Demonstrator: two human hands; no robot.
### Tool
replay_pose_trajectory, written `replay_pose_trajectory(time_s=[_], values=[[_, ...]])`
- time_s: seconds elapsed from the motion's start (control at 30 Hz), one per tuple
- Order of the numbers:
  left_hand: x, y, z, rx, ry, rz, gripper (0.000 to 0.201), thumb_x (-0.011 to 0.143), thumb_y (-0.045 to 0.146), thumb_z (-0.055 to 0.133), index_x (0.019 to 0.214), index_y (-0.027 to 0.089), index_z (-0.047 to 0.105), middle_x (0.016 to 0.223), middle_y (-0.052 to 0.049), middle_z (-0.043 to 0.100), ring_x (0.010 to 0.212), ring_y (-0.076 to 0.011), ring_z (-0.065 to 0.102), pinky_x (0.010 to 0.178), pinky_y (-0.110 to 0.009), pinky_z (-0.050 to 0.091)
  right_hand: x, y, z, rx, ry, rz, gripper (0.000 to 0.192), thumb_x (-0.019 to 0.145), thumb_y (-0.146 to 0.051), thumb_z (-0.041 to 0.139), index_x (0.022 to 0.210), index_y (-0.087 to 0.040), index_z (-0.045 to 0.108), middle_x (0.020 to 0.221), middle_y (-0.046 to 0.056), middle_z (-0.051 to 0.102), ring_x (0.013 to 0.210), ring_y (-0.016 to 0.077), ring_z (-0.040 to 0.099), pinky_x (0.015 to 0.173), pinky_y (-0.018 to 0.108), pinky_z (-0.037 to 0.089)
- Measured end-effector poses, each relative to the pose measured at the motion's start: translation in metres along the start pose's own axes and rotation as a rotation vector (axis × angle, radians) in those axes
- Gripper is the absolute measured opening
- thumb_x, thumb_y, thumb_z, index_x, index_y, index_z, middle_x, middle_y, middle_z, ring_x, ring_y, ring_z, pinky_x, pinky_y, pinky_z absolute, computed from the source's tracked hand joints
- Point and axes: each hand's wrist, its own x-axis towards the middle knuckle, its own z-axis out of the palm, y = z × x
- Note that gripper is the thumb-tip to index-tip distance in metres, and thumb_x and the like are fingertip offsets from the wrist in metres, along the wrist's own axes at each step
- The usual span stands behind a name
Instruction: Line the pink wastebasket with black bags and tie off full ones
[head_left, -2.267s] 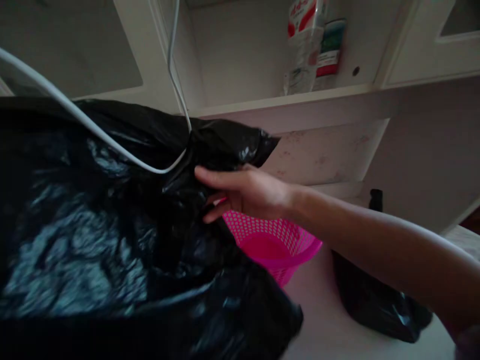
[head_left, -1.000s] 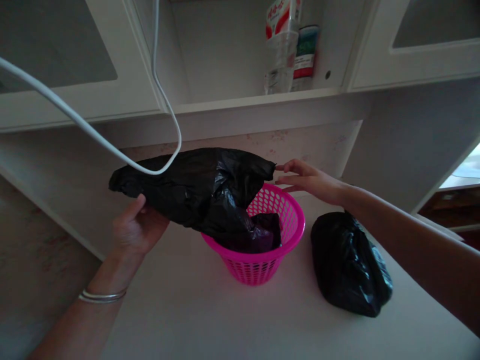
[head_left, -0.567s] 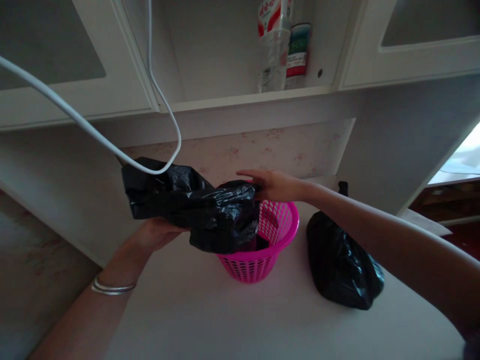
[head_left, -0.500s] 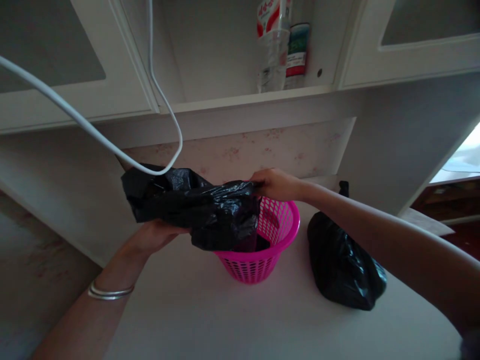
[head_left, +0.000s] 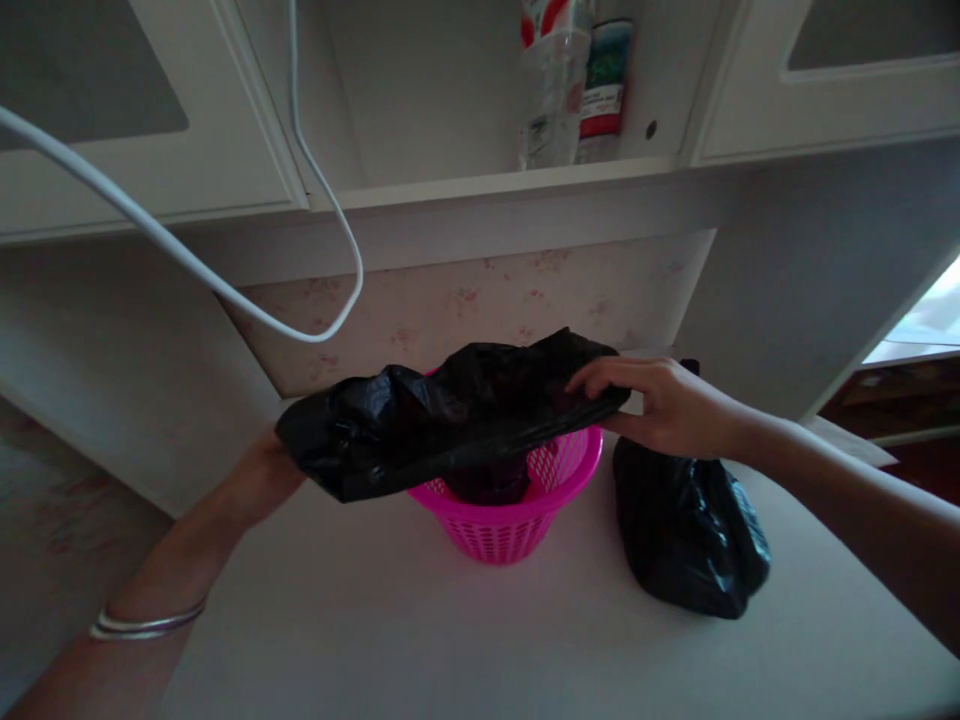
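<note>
Black plastic bag (head_left: pixel 450 420) stretched across the top of the pink mesh basket (head_left: pixel 517 510), which stands on the pale counter (head_left: pixel 375 620). My right hand (head_left: pixel 660 405) pinches the bag's right edge, fingers over the top and thumb beneath, just past the basket's right rim. My left hand (head_left: pixel 259 475) is at the bag's left end, but the plastic drapes over the fingers and hides them, so I cannot tell whether that hand is clamped on the bag or only propping it from under. A silver bangle (head_left: pixel 142 625) sits on my left wrist; the forearm runs out of the bottom left corner. Some bag material sags into the basket; how deep it goes is screened by the sheet above it. Only the front wall and part of the right rim of the basket show. A second black bag (head_left: pixel 686 530), filled and bunched, lies on the counter just to the right of the basket, its upper end behind my right hand. A white cable (head_left: pixel 225 290) loops across the upper left, both ends cut off. On the shelf (head_left: pixel 487 185) above, two bottles (head_left: pixel 574 90), tops cropped, labels too dim to read.
</note>
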Motion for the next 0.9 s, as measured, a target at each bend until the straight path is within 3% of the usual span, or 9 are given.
replay_pose_trajectory(time_s=[0.1,0.23,0.3,0.4,0.5,0.67,0.8,0.9], values=[[0.001,0.020,0.001,-0.117,0.055,-0.147,0.043,0.068,0.056,0.087,0.091,0.021,0.077,0.085,-0.002,0.082,0.075,-0.0218,0.074,0.068,-0.031,0.061,-0.024,-0.018,-0.002,0.025,-0.039,0.005,0.018,0.094,-0.021,0.064,0.110,-0.024,0.072,0.115,0.007,0.077,0.102,0.0209,0.076,0.088,0.032,0.061],[-0.003,0.045,0.012,-0.212,0.067,-0.369,0.073,0.084,0.082,0.057,0.124,0.022,0.061,0.086,-0.006,0.081,0.074,-0.0285,0.076,0.064,-0.040,0.061,-0.041,-0.051,0.000,-0.090,-0.178,-0.066,0.034,0.098,-0.025,0.062,0.130,-0.029,0.072,0.129,0.008,0.072,0.099,0.0218,0.077,0.079,0.032,0.063],[-0.010,0.050,0.017,-0.158,-0.002,-0.321,0.080,0.085,0.081,0.058,0.142,0.025,0.050,0.092,-0.008,0.081,0.078,-0.0306,0.077,0.066,-0.042,0.061,-0.046,-0.064,0.005,-0.176,-0.219,-0.103,0.035,0.098,-0.036,0.064,0.132,-0.029,0.072,0.127,0.010,0.074,0.087,0.0235,0.078,0.069,0.035,0.062],[-0.024,0.054,0.020,0.025,-0.127,-0.238,0.084,0.081,0.060,0.079,0.151,0.032,0.044,0.107,-0.008,0.080,0.089,-0.0291,0.077,0.072,-0.036,0.061,-0.053,-0.074,0.013,-0.226,-0.212,-0.120,0.036,0.103,-0.048,0.057,0.125,-0.027,0.076,0.117,0.011,0.076,0.076,0.0221,0.077,0.060,0.036,0.058],[-0.037,0.056,0.027,0.258,-0.198,-0.202,0.085,0.069,0.045,0.092,0.143,0.033,0.052,0.110,-0.009,0.079,0.096,-0.0290,0.076,0.074,-0.034,0.060,-0.060,-0.072,0.024,-0.219,-0.179,-0.063,0.037,0.109,-0.040,0.046,0.115,-0.027,0.080,0.108,0.008,0.074,0.071,0.0172,0.074,0.061,0.033,0.057],[-0.037,0.050,0.044,0.394,-0.250,-0.175,0.066,0.069,0.043,0.088,0.128,0.028,0.062,0.102,-0.008,0.079,0.087,-0.0277,0.075,0.074,-0.038,0.059,-0.070,-0.059,0.039,-0.052,-0.192,0.108,0.029,0.107,-0.034,0.052,0.106,-0.026,0.080,0.109,0.006,0.066,0.080,0.0142,0.072,0.072,0.029,0.059],[-0.021,0.037,0.042,0.424,-0.135,-0.112,0.037,0.071,0.038,0.083,0.104,0.023,0.072,0.096,-0.006,0.079,0.093,-0.0267,0.072,0.084,-0.038,0.054,-0.075,-0.052,0.046,0.075,-0.107,0.239,0.022,0.104,-0.036,0.060,0.097,-0.027,0.079,0.108,0.005,0.064,0.087,0.0153,0.070,0.076,0.028,0.059],[-0.002,0.024,0.033,0.350,-0.013,-0.160,0.028,0.069,0.035,0.080,0.093,0.022,0.074,0.091,-0.004,0.076,0.087,-0.0230,0.068,0.078,-0.034,0.051,-0.075,-0.047,0.047,0.185,0.033,0.328,0.017,0.101,-0.037,0.065,0.095,-0.028,0.078,0.104,0.004,0.066,0.090,0.0161,0.069,0.078,0.027,0.059]])
